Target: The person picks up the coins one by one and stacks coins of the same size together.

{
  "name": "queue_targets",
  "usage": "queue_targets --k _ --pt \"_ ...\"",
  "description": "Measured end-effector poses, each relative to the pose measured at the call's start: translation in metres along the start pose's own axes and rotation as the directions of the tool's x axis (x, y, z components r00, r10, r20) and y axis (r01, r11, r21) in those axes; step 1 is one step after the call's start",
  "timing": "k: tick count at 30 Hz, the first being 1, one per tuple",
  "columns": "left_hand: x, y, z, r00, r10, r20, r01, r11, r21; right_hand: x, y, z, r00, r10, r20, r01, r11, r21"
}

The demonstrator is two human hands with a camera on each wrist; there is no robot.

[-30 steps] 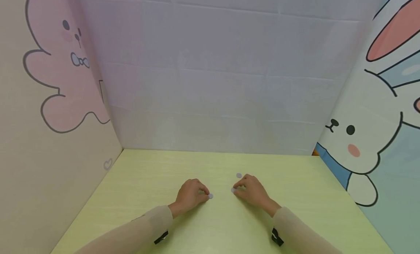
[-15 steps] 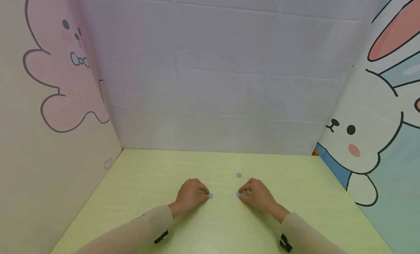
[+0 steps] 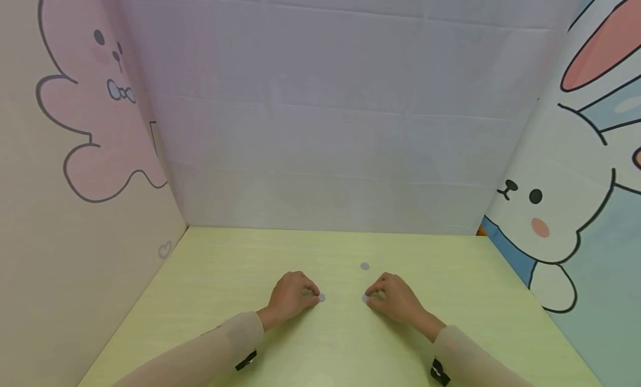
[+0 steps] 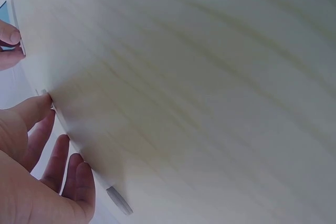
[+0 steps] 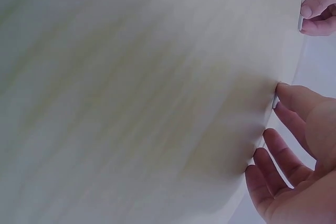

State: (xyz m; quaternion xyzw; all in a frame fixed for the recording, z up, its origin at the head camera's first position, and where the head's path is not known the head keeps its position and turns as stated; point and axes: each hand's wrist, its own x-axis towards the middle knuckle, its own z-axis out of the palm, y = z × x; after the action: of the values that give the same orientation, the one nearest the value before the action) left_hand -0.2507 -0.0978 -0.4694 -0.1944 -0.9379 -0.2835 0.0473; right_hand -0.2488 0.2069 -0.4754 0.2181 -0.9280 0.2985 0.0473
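Note:
In the head view, my left hand [image 3: 292, 294] pinches the edge of a small flat grey disc [image 3: 322, 298] with thumb and index finger, low on the yellow table. To its right, my right hand [image 3: 393, 296] has thumb and index finger on the edge of a similar disc [image 3: 365, 299]. A loose disc [image 3: 364, 266] lies farther back, beyond the right fingertips. One more grey disc [image 4: 119, 200] lies past the left hand's little finger in the left wrist view; the head view hides it. The other fingers of both hands are bent, tips at the table.
The pale yellow table [image 3: 240, 253] runs back to a creased white sheet [image 3: 320, 125]. A left side wall [image 3: 90, 237] carries a pink cartoon animal, and a right side wall [image 3: 601, 253] a white cartoon rabbit. Both beige sleeves [image 3: 220, 342] reach in from the front.
My right hand has moved right and nearer to me, its disc travelling with it, and has almost stopped. My left hand and its disc stay in place, as does the loose disc behind.

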Motion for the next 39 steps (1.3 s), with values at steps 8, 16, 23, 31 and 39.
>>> queue_targets --k 8,16,23,31,39 --pt "0.000 0.000 -0.001 1.000 -0.006 -0.001 0.006 1.000 -0.002 0.000 0.004 0.002 1.000 -0.015 -0.013 0.015 1.000 0.004" --pt "0.000 0.003 -0.002 1.000 -0.014 0.005 0.014 1.000 -0.013 0.000 0.009 0.000 0.999 -0.033 0.006 0.033 0.999 0.014" --pt "0.002 0.000 0.000 1.000 -0.016 0.002 0.016 1.000 -0.012 -0.001 0.012 -0.002 1.000 -0.015 0.016 0.014 0.999 0.043" --pt "0.002 -0.001 -0.001 1.000 -0.012 0.009 0.012 1.000 -0.023 0.000 0.013 -0.002 1.000 -0.010 0.011 0.010 0.999 0.047" --pt "0.005 -0.002 -0.004 0.998 -0.021 0.058 0.022 1.000 -0.011 0.000 0.013 -0.002 1.000 -0.021 0.010 0.021 0.999 0.050"
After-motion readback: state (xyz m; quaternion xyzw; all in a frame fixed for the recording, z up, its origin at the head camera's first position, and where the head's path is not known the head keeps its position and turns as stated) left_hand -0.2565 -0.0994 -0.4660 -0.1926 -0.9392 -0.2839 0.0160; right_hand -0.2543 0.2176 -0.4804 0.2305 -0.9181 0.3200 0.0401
